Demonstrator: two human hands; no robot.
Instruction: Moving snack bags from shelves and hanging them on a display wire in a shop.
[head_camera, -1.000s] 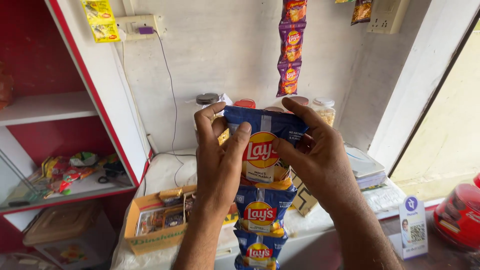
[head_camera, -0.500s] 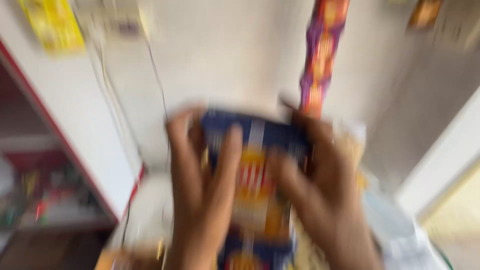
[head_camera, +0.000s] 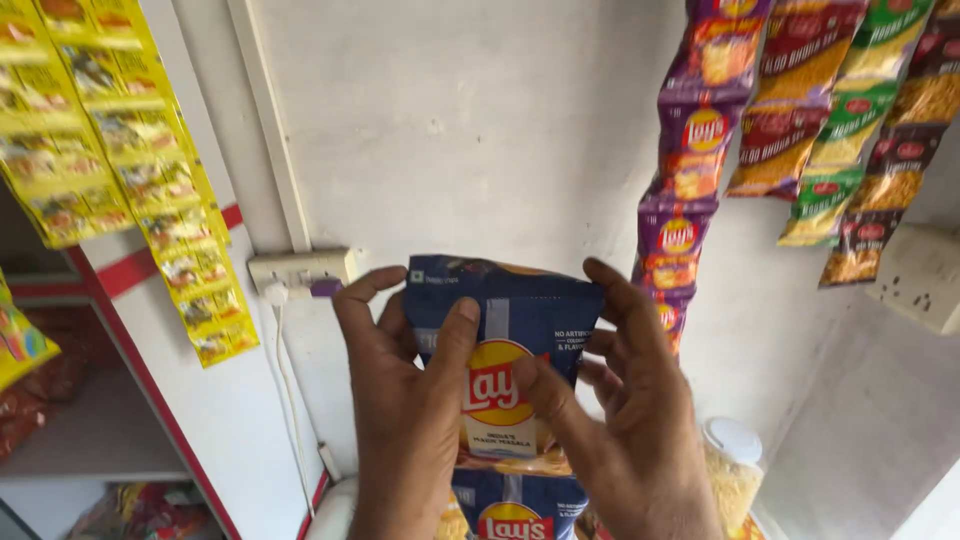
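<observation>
1. Against the white wall (head_camera: 480, 130), both hands are now holding the blue chip packet (head_camera: 500, 330) higher than a second ago; the view is tilting up with them, and the counter is dropping out of sight.
2. Left hand (head_camera: 405, 400) is pinching the packet's left side, thumb pressing on its front, fingers curling behind.
3. Right hand (head_camera: 625, 420) is pinching the packet's right side, thumb on the front, fingers partly spread at the edge.
4. Below the packet, further blue packets (head_camera: 515, 510) are hanging joined in a strip.
5. Right of the packet, the purple packet strip (head_camera: 690, 190) is hanging near; left of it, the wall socket (head_camera: 300, 270) is sitting just beside.
6. Judgement: the raise suggests the strip is being brought up toward hanging height.
</observation>
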